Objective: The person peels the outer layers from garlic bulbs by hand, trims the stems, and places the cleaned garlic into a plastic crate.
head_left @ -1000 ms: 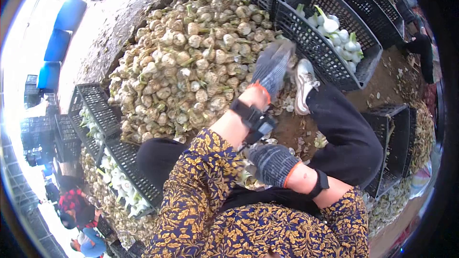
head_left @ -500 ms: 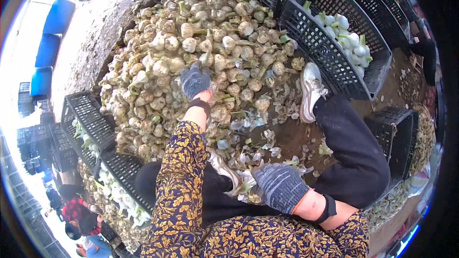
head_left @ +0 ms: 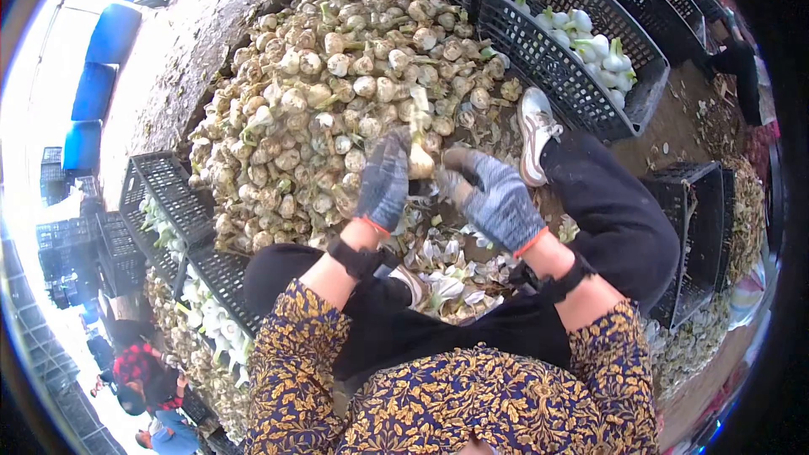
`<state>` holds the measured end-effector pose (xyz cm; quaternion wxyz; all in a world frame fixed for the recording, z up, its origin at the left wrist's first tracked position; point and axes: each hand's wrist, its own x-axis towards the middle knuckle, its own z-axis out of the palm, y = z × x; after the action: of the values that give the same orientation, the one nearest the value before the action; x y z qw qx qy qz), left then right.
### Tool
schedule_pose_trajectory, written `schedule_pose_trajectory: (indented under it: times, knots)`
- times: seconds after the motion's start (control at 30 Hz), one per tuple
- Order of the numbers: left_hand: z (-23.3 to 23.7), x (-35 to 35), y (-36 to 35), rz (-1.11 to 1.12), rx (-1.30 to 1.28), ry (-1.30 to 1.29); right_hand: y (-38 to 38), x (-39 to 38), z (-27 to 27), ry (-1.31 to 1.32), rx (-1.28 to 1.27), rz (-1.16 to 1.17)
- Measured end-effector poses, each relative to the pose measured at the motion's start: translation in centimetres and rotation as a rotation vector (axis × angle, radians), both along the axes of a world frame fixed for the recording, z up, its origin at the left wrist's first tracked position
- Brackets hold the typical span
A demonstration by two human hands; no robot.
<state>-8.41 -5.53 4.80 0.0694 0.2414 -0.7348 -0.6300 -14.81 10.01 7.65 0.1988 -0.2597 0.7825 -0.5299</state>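
A garlic bulb with its pale stem pointing up is between my two gloved hands. My left hand, in a grey knit glove, is closed on the bulb from the left side. My right hand, gloved alike, sits just right of the bulb with fingers curled in a pinch. Whether something small is in its fingers I cannot make out. Behind both hands rises a large heap of dirty, unpeeled garlic. Below them, loose peeled skins litter the ground between my legs.
A black crate holding cleaned white bulbs stands at the upper right. Crates with more white garlic line the left side. Another black crate is right of my knee. A person in a red checked top is at lower left.
My left hand has drawn back from the heap with a garlic bulb. My right hand has risen from my lap to meet it. The view has shifted slightly.
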Motion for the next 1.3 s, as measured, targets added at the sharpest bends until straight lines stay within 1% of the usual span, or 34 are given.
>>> schedule_pose_trajectory:
  times: [0.03, 0.07, 0.1, 0.17, 0.23, 0.27, 0.3, 0.37, 0.4, 0.47, 0.5, 0.57, 0.6, 0.67, 0.7, 0.77, 0.8, 0.87, 0.9, 0.97, 1.0, 1.03, 1.1, 1.13, 1.17, 1.23, 1.27, 1.3]
  knots:
    - [-0.3, 0.8, 0.5, -0.088, -0.302, 0.166, 0.0, -0.2, 0.2, -0.152, -0.032, 0.010]
    - [-0.6, 1.2, 0.6, -0.137, -0.184, 0.178, -0.1, -0.2, 0.2, -0.152, -0.034, 0.007]
    - [0.0, 1.6, 1.2, -0.135, -0.442, 0.194, -0.1, -0.2, 0.1, -0.119, -0.025, 0.030]
    - [1.1, 1.9, 2.0, -0.115, -0.136, 0.165, -0.3, 0.0, 0.6, -0.091, -0.013, 0.053]
    - [1.2, 2.3, 2.3, -0.110, -0.155, 0.200, -0.5, -0.1, 1.8, -0.328, 0.183, 0.117]
    - [1.1, 2.4, 2.4, -0.106, -0.175, 0.236, -0.3, 0.1, -0.1, -0.143, 0.162, 0.089]
    - [1.0, 2.4, 2.4, -0.106, -0.172, 0.237, -0.3, 0.0, -0.3, -0.143, 0.164, 0.088]
    - [0.4, 2.5, 2.3, -0.099, -0.162, 0.252, -0.3, 0.0, -0.6, -0.107, 0.147, 0.190]
    - [0.3, 2.6, 2.3, -0.098, -0.157, 0.251, -0.2, 0.0, -0.6, -0.108, 0.152, 0.190]
    - [0.0, 2.7, 2.2, -0.100, -0.199, 0.277, -0.1, -0.2, -0.4, 0.029, 0.162, 0.265]
    - [-0.2, 2.7, 2.2, -0.098, -0.194, 0.276, 0.0, -0.3, -0.7, 0.027, 0.167, 0.267]
    - [-0.7, 2.7, 2.1, -0.068, -0.252, 0.245, 0.1, -0.4, -1.5, 0.220, 0.186, 0.392]
    - [-0.8, 2.6, 2.1, -0.065, -0.248, 0.241, 0.1, -0.4, -1.7, 0.216, 0.189, 0.396]
    - [-0.7, 2.6, 2.0, -0.064, -0.300, 0.237, 0.1, -0.2, -1.9, 0.534, 0.064, 0.391]
    - [-0.7, 2.6, 2.0, -0.062, -0.298, 0.236, 0.3, -0.2, -2.2, 0.533, 0.066, 0.393]
    - [-0.6, 2.7, 2.0, -0.031, -0.170, 0.162, 0.7, -0.1, -3.0, 0.735, 0.072, 0.379]
    - [-0.7, 2.8, 2.0, -0.029, -0.168, 0.160, 0.6, 0.1, -3.2, 0.733, 0.073, 0.381]
    - [-1.1, 3.0, 1.9, -0.045, -0.079, 0.152, 0.5, 0.6, -3.4, 0.532, 0.101, 0.253]
    - [-1.3, 3.0, 1.6, -0.045, -0.079, 0.152, 0.4, 0.8, -3.6, 0.531, 0.102, 0.254]
    - [-2.3, 2.8, 1.0, -0.184, -0.261, 0.114, 0.2, 1.0, -3.8, 0.579, 0.048, 0.163]
    - [-2.5, 2.4, 0.9, -0.148, 0.080, -0.046, 0.0, 1.0, -3.1, 0.512, 0.087, 0.160]
    - [-2.5, 2.4, 1.1, -0.148, 0.081, -0.045, -0.1, 1.1, -3.1, 0.513, 0.088, 0.160]
    - [-2.0, 2.4, 1.8, -0.008, 0.685, -0.215, -0.3, 1.0, -3.3, 0.374, 0.095, 0.070]
    - [-3.3, 2.5, 1.8, -0.041, 0.533, -0.054, -0.4, 0.8, -3.4, 0.228, 0.208, 0.033]
    - [-3.5, 2.7, 2.4, -0.045, 0.535, -0.053, -0.3, 0.7, -3.7, 0.230, 0.211, 0.030]
    - [-1.2, 2.6, 3.6, -0.047, -0.066, 0.318, -0.4, 0.5, -3.9, 0.312, 0.238, -0.090]
    - [-2.3, 2.6, 3.4, -0.040, -0.255, 0.356, -0.3, 0.3, -3.7, 0.228, 0.240, -0.054]
    - [-1.9, 2.5, 3.2, -0.038, -0.256, 0.357, -0.4, 0.1, -3.5, 0.229, 0.239, -0.052]
